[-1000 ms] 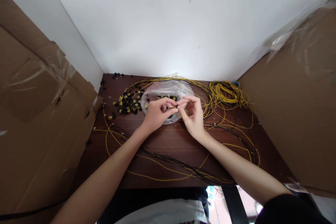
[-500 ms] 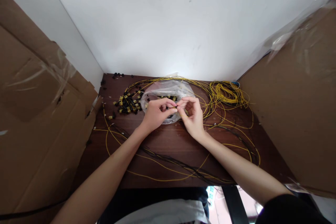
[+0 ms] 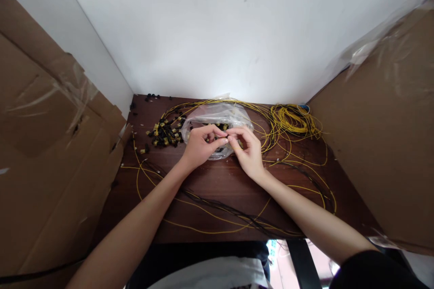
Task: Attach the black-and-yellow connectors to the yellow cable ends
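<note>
My left hand [image 3: 202, 145] and my right hand [image 3: 248, 150] meet fingertip to fingertip over a clear plastic bag [image 3: 200, 112]. Both are closed in a pinch, and what lies between the fingertips is too small and covered to name. Small black and yellow parts show inside the bag, just behind the fingers. Left of the bag lies a pile of black and yellow connectors [image 3: 166, 132], with yellow wires running from it over the back of the bag to a coil of yellow wire [image 3: 293, 119] at the right.
Loose yellow and black wires [image 3: 217, 207] cross the brown table [image 3: 210, 185] under my forearms. Small black pieces [image 3: 152, 96] sit at the back left corner. Cardboard panels [image 3: 44, 144] stand on both sides, and a white wall [image 3: 210, 31] rises behind.
The fingers of my right hand have bent inward, with the index finger now closer to my left fingertips. My left hand has hardly moved.
</note>
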Demonstrator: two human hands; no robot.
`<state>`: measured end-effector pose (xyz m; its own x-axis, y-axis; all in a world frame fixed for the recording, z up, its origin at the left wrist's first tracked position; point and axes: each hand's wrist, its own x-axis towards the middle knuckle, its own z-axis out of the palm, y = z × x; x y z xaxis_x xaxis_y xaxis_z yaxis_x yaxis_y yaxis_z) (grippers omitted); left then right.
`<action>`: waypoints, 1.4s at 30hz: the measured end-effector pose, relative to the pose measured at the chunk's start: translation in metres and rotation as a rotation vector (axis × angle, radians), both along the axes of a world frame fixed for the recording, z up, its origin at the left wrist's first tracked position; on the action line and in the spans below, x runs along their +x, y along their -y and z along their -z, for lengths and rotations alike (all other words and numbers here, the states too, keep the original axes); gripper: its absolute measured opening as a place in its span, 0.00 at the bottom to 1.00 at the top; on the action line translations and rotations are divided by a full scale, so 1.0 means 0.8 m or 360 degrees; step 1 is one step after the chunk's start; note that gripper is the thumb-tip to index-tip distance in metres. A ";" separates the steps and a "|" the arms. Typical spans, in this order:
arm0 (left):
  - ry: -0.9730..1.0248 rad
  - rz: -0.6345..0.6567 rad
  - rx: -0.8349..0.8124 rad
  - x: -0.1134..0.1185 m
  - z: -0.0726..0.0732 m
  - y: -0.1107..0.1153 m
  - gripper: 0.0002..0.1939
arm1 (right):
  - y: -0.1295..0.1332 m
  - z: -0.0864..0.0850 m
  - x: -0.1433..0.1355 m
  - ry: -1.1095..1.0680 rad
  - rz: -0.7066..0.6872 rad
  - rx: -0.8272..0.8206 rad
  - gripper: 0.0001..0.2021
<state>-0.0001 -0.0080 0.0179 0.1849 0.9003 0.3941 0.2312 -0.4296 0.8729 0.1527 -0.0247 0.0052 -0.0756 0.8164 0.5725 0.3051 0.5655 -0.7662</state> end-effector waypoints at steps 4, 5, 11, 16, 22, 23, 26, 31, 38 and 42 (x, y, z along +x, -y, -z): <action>0.0016 0.0006 0.0020 0.003 -0.002 0.002 0.05 | 0.000 -0.004 0.001 0.0043 0.0042 0.0017 0.06; 0.0033 0.0011 0.0009 0.004 -0.002 0.002 0.06 | -0.001 -0.004 0.001 0.0034 0.0049 0.0020 0.05; 0.0205 0.0061 -0.0107 0.005 0.000 0.002 0.10 | -0.002 -0.002 0.001 -0.0007 0.0050 0.0046 0.05; 0.0213 0.0069 -0.0132 0.005 0.000 0.001 0.08 | -0.003 -0.003 0.002 0.0016 0.0038 0.0022 0.05; 0.0290 0.0147 -0.0246 0.004 0.000 -0.002 0.09 | -0.003 -0.005 0.003 0.0029 -0.0002 0.0019 0.05; 0.0295 0.0152 -0.0268 0.004 0.001 -0.002 0.10 | -0.003 -0.006 0.004 0.0024 -0.0015 0.0023 0.05; 0.0324 0.0177 -0.0365 0.003 0.000 -0.002 0.12 | -0.004 -0.007 0.004 0.0012 -0.0043 0.0016 0.04; 0.0412 0.0204 -0.0477 0.003 -0.005 0.001 0.12 | -0.003 -0.006 0.004 0.0008 -0.0034 -0.0046 0.05; 0.0404 0.0247 -0.0453 0.002 -0.006 0.001 0.11 | -0.001 -0.001 0.003 -0.0098 -0.0072 -0.0097 0.05; 0.0409 0.0251 -0.0454 0.001 -0.006 0.001 0.11 | -0.001 -0.002 0.004 -0.0128 -0.0105 -0.0098 0.05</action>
